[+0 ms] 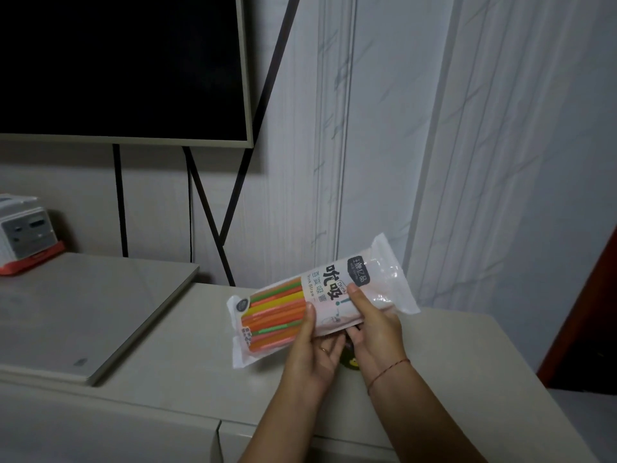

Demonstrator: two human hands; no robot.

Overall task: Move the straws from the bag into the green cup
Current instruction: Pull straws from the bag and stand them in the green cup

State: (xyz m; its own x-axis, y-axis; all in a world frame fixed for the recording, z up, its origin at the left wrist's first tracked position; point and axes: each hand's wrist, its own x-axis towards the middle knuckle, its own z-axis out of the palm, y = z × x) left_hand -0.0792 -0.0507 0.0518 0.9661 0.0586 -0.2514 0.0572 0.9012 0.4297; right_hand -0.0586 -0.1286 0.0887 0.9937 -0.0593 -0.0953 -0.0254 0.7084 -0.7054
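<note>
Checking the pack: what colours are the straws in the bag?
Orange, green and yellow straws in the bag; head view.

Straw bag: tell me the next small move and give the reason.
Probably open the bag at one end, likely by shifting the right hand to its upper-right end while the left hand steadies it. Both hands grip its middle above the counter, the straws are all inside, and neither end looks opened.
</note>
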